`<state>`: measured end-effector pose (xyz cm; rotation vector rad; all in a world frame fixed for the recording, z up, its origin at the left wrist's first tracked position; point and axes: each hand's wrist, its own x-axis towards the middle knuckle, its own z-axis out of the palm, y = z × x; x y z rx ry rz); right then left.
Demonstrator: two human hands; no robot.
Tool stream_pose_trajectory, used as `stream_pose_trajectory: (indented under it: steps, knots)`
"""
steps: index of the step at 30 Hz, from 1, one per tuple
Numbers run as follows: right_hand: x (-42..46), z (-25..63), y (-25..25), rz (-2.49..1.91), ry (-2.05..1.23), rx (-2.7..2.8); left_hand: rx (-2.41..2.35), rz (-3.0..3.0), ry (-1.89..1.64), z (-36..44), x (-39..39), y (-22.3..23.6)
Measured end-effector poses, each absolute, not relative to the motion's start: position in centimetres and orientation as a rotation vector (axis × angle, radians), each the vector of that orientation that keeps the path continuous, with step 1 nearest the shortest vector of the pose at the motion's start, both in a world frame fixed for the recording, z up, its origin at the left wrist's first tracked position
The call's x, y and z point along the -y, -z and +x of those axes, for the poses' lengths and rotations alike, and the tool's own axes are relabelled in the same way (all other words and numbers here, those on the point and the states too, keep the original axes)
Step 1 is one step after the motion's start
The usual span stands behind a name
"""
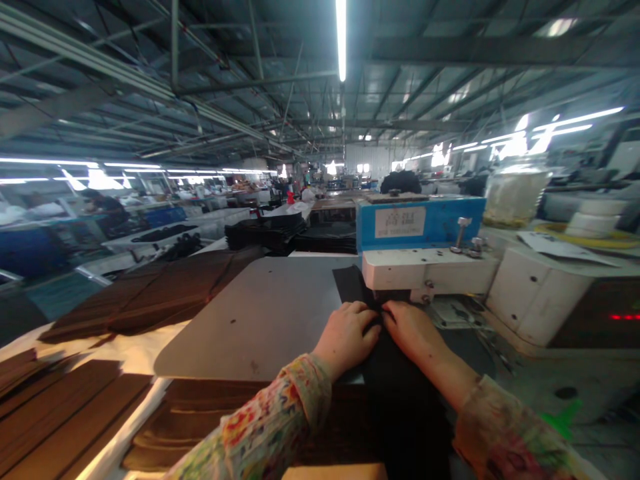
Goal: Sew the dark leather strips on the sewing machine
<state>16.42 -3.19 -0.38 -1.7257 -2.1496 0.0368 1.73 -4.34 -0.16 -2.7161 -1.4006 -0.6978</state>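
Note:
My left hand and my right hand press side by side on a long dark strip of material that runs from my lap up under the white head of a machine. The fingertips of both hands meet at the strip just in front of the machine head. The strip lies over the right edge of a grey metal work plate. A blue box with a white label sits on top of the machine. Both forearms wear flowered sleeves.
Stacks of brown cut pieces lie left of the plate, more at the near left and below the plate. A white machine housing with a red light stands right. Black stacks sit behind. A person works far left.

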Motion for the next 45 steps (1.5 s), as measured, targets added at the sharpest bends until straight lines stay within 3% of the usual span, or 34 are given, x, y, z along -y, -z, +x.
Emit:
stream_pose_trajectory:
  steps: [45]
  knots:
    - [3.06,16.38,0.63,-1.736,0.023,2.152,1.366,-2.714,0.72,1.63,4.16,0.45]
